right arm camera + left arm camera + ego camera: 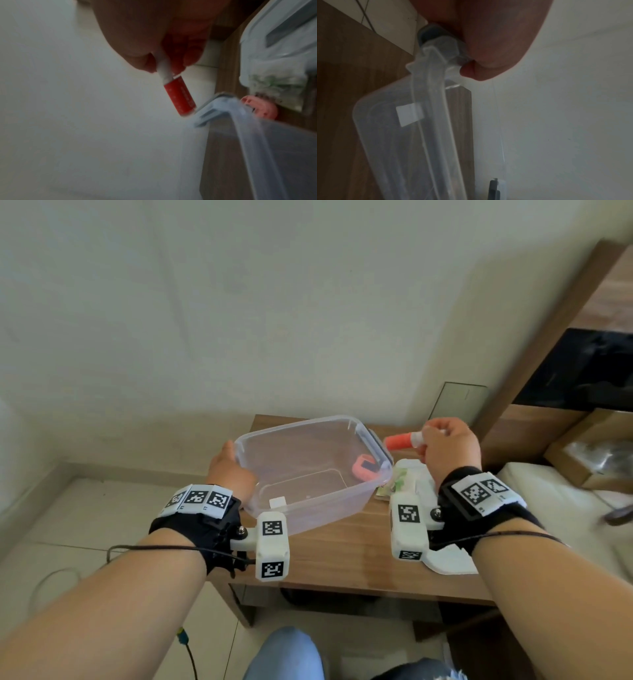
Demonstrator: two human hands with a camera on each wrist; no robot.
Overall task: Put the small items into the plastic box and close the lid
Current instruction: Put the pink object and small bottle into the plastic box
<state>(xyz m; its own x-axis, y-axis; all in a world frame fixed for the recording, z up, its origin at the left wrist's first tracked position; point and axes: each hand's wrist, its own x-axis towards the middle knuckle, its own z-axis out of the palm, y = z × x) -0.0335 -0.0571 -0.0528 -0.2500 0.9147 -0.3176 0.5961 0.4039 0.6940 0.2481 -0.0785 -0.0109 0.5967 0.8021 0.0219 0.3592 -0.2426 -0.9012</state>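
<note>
A clear plastic box (342, 508) stands open on a small wooden table (342, 559). My left hand (226, 463) grips its left rim; in the left wrist view the fingers (496, 47) pinch the rim at a grey latch (436, 36). My right hand (445, 446) holds a red and white tube (399, 441) by its white end, level with the box's right rim. The right wrist view shows the tube (178, 97) with its red tip at the rim's corner. A pink watch (364, 467) lies inside the box against the right wall.
The box's pale lid (448, 563) lies on the table under my right wrist, with a green-printed packet (399, 481) beside it. A white label (277, 503) sticks to the box's bottom. Wooden furniture (548, 337) rises on the right; a wall stands close behind the table.
</note>
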